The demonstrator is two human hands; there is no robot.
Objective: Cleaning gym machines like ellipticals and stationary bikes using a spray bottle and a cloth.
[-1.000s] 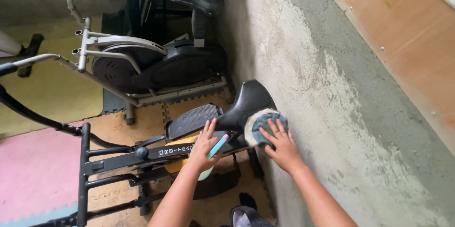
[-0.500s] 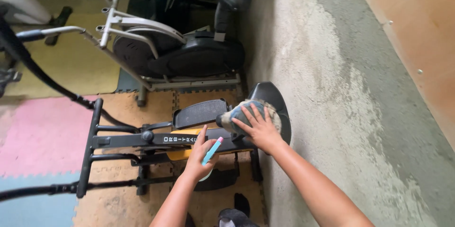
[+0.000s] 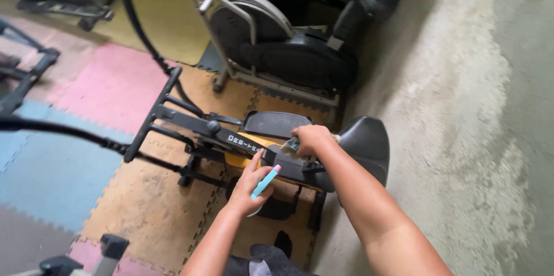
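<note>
My left hand [image 3: 253, 184] grips a slim light-blue bottle with a pink tip [image 3: 265, 182], held over the black frame of an exercise machine [image 3: 231, 137]. My right hand [image 3: 312, 139] is closed on a grey cloth [image 3: 291, 145] and presses it on the frame just left of the machine's rounded black housing [image 3: 366, 143]. A black foot pedal [image 3: 277, 124] lies directly behind the right hand. Most of the cloth is hidden under the fingers.
A second exercise machine [image 3: 288, 51] with silver bars stands behind. A rough concrete wall [image 3: 461, 109] runs along the right. Foam floor mats in pink [image 3: 115, 85], blue [image 3: 52, 166] and tan [image 3: 156, 207] cover the ground. Other black bars cross the left side.
My right hand with the cloth has slid left off the rounded housing onto the frame by the pedal. The view has swung left. The left hand still holds the bottle.
</note>
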